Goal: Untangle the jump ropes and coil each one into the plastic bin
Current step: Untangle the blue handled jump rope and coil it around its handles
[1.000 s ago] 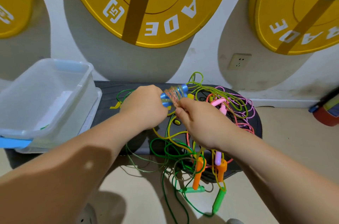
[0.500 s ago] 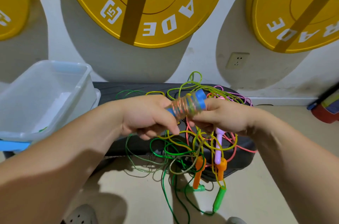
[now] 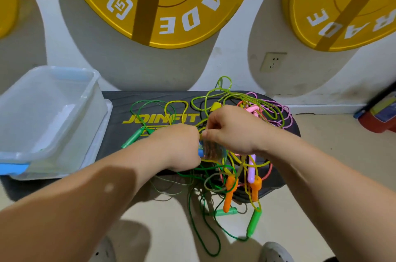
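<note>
A tangle of jump ropes [image 3: 231, 167] in green, yellow, pink and purple lies on the right half of a black step platform [image 3: 120, 107] and spills onto the floor. My left hand [image 3: 177, 148] grips the blue-capped end of a clear handle filled with coloured beads [image 3: 213, 151]. My right hand [image 3: 233, 131] curls over the handle's other end and pinches it, with yellow cord running past the fingertips. Orange handles [image 3: 229, 193], a purple handle [image 3: 251, 169] and green handles [image 3: 254, 222] hang off the front edge. The clear plastic bin [image 3: 92, 90] stands at the left.
Yellow weight plates [image 3: 175, 0] hang on the wall behind, with a wall socket [image 3: 273, 62] between them. Another green handle [image 3: 132, 138] lies on the platform near the bin. A red and blue object [image 3: 379, 115] sits at the far right. My shoes [image 3: 276, 251] show below.
Both hands have brought the beaded handle down from above the pile to just over the tangle. Its free end now points down and right.
</note>
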